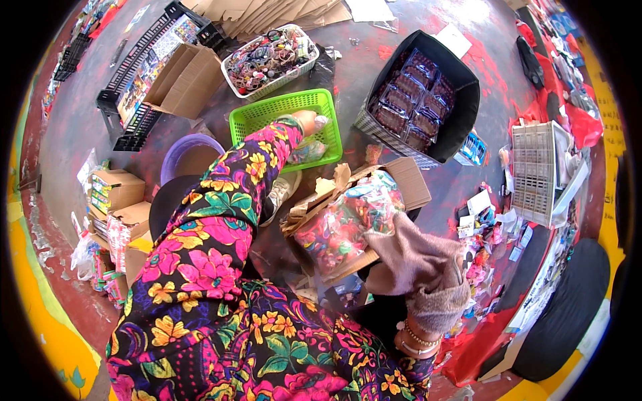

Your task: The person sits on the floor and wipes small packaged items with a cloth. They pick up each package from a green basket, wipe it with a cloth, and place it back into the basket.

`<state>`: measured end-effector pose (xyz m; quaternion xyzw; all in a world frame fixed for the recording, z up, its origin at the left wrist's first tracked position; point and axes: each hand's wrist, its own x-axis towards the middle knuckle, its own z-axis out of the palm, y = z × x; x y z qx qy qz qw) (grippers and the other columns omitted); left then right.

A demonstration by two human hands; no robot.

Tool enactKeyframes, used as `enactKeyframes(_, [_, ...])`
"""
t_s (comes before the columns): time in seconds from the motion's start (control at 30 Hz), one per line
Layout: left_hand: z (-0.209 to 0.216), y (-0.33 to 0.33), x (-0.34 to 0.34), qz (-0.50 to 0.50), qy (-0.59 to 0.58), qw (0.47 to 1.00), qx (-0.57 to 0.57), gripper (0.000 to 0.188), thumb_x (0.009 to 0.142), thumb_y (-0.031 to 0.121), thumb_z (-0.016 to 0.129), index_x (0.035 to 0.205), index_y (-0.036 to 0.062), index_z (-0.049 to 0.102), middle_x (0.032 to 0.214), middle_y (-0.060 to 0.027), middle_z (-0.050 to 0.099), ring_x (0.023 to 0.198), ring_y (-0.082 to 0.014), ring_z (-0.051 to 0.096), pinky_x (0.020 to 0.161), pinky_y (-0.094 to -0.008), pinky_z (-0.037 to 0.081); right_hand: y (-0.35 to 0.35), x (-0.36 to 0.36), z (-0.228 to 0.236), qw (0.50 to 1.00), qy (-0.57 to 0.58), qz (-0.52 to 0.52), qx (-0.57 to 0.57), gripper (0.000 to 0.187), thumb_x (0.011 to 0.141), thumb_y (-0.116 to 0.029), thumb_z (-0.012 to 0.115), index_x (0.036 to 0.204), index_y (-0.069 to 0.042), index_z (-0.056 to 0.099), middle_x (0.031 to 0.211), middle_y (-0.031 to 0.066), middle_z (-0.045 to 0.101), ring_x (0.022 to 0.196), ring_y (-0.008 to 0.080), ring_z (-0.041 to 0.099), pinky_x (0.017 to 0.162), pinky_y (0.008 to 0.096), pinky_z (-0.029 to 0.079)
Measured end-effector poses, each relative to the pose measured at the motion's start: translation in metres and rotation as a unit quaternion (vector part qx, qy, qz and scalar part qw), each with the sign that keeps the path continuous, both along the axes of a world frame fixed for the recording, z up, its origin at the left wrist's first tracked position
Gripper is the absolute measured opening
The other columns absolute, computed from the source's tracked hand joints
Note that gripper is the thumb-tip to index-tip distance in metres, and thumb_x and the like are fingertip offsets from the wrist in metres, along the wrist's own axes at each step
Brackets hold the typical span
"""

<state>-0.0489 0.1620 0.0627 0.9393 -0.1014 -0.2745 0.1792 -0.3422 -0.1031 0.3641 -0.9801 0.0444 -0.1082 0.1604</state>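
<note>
My left hand [306,121] reaches into the bright green plastic basket [336,137], its fingers bent around a whitish, shiny bit I cannot make out. Just below that hand, a clear plastic packet [307,153] with colourful contents lies inside the basket. A dusty pink, fuzzy cloth [424,264] covers my right hand; only the wrist with its bracelets shows, and the fingers are hidden. The cloth reaches over the edge of an open cardboard box [416,185]. Clear bags [338,230] of small, brightly coloured items fill this box.
Beyond the green basket stands a white basket [304,65] of hair ties. A black-lined bin [465,87] holds dark packets. At the left are a purple tub [175,152], a black crate [137,73] and cardboard boxes [120,187]. Small goods and a pale crate [533,170] lie at right.
</note>
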Motion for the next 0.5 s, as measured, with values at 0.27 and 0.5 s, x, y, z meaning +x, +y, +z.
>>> enactKeyframes(0.27, [-0.024, -0.014, -0.039, 0.061, 0.084, 0.993, 0.061, 0.043, 0.078, 0.026, 0.061, 0.116, 0.0095, 0.049, 0.111, -0.0166, 0.059, 0.106, -0.0323, 0.056, 0.089, -0.0405, 0.044, -0.001, -0.020, 0.012, 0.998, 0.019, 0.042, -0.042, 0.040, 0.075, -0.004, 0.050, 0.112, 0.010, 0.054, 0.084, 0.0130, 0.060, 0.059, 0.0157, 0.052, 0.055, 0.0258, 0.042])
enactKeyframes(0.5, [-0.011, -0.011, -0.034, 0.053, 0.119, 0.989, 0.064, 0.041, 0.073, 0.019, 0.066, 0.111, 0.0073, 0.057, 0.110, -0.0154, 0.061, 0.104, -0.0301, 0.058, 0.088, -0.0380, 0.046, 0.018, -0.009, 0.026, 0.999, -0.017, 0.045, -0.001, 0.030, 0.076, -0.006, 0.051, 0.101, 0.009, 0.057, 0.073, 0.0072, 0.058, 0.050, 0.0085, 0.042, 0.046, 0.0210, 0.034])
